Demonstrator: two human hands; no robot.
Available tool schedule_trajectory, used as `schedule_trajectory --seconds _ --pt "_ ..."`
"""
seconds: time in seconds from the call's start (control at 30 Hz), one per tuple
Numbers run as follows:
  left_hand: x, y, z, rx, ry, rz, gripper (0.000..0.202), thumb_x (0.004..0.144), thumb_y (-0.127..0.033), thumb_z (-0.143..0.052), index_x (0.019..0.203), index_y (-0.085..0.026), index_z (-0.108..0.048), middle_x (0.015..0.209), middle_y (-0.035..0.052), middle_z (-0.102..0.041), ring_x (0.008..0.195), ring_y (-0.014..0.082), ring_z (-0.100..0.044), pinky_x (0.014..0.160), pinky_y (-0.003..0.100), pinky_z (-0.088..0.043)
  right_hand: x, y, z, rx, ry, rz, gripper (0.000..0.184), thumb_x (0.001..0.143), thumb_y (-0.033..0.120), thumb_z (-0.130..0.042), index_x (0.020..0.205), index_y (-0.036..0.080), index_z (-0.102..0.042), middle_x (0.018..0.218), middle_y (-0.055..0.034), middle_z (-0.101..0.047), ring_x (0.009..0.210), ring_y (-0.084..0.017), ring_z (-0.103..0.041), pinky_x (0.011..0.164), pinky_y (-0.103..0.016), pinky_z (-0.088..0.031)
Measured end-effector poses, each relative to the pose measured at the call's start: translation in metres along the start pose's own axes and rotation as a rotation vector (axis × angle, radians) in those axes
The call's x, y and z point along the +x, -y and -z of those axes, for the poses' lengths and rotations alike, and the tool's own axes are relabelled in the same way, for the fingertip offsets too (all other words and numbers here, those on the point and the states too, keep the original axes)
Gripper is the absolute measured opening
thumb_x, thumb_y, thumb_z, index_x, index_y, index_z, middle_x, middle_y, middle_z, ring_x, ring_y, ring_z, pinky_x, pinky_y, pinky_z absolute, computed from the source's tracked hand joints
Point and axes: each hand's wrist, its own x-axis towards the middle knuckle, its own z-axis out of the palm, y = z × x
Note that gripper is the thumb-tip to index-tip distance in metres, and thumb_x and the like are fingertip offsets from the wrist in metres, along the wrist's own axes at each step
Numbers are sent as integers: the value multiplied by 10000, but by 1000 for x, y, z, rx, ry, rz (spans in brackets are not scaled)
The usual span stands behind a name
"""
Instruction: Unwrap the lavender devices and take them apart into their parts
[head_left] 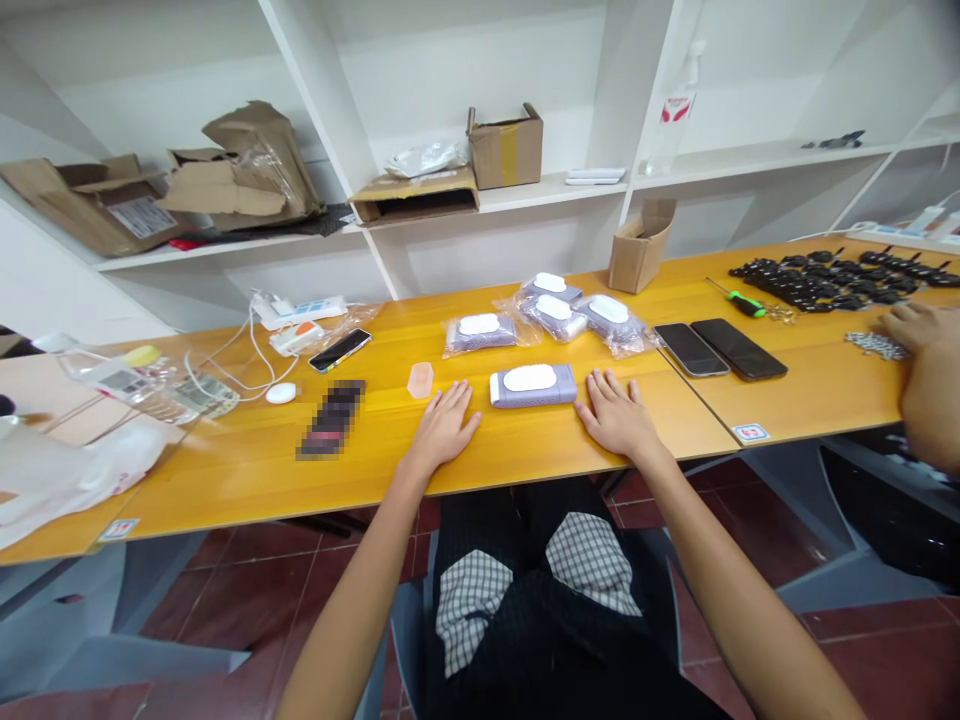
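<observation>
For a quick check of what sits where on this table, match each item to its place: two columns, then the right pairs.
Items:
1. lavender case with a white top
2. green-handled screwdriver
3. cardboard box with yellow tape

Places:
A. on a white shelf
B. beside the heap of black keys
C. between the left hand and the right hand

Pairs: 1-C; 2-B; 3-A
</observation>
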Motion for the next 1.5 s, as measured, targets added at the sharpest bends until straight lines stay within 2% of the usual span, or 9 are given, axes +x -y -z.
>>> schedule_trajectory --seconds 0.23,0.43,0.67,0.8,0.9,1.13,1.27,1.37,1.5 --pt "0 0 2 0 6 -3 596 1036 -452 -499 1577 -203 -529 1691 133 -464 1605 345 -391 1347 575 -246 0 -2 -4 3 -53 24 694 1067 540 -370 1645 159 -430 1695 -200 -443 1616 -417 -326 1294 -737 -160" --pt "-2 1 4 38 31 0 617 1053 -475 -458 1582 -165 -520 1693 165 -449 1602 347 -395 1340 578 -256 1 2 -1 -3 -32 14 685 1064 526 -386 1632 148 -451 1693 -206 -443 1610 -418 -340 1290 -737 -176" --pt "-1 4 -1 43 14 -10 602 1058 -459 -444 1598 -199 -501 1698 147 -452 1613 344 -374 1341 570 -254 2 2 -1 -12 -9 21 680 1072 523 -365 1640 158 -449 1711 -192 -417 1622 -430 -305 1291 -750 -151" --pt "1 -3 3 114 94 -2 628 1081 -435 -369 1633 -145 -443 1730 168 -380 1640 334 -314 1353 574 -204 5 5 7 -51 81 38 664 1086 515 -310 1674 222 -410 1749 -112 -371 1639 -426 -257 1293 -758 -115" --pt "2 -13 10 191 139 15 649 1092 -429 -329 1663 -127 -385 1755 153 -332 1654 318 -280 1361 557 -187 9 11 17 -135 196 30 690 1092 488 -232 1709 196 -332 1792 -84 -264 1660 -423 -181 1286 -770 -99" --pt "4 -23 21 137 135 21 745 1047 -456 -443 1705 -149 -277 1763 149 -323 1650 313 -294 1361 535 -192 11 17 22 -175 232 22 686 1092 476 -234 1717 203 -314 1800 -87 -239 1662 -427 -167 1287 -761 -100" --pt "21 -20 19 10 151 -12 921 969 -535 -599 1719 -156 -221 1778 163 -274 1644 346 -302 1359 536 -173 25 18 18 -151 211 61 714 1079 497 -296 1708 161 -328 1788 -115 -265 1653 -455 -176 1281 -770 -94" --pt "45 -16 17 -74 143 -22 1006 873 -597 -729 1686 -167 -320 1735 185 -373 1611 383 -362 1337 542 -218 47 20 16 -108 184 116 769 1047 534 -397 1701 135 -331 1771 -149 -305 1642 -467 -208 1284 -758 -113" --pt "71 -10 16 -128 105 -15 872 778 -572 -843 1515 -190 -576 1581 180 -584 1511 424 -482 1269 584 -316 75 20 16 -33 156 196 829 981 543 -547 1670 111 -381 1729 -197 -389 1617 -450 -285 1284 -744 -147"
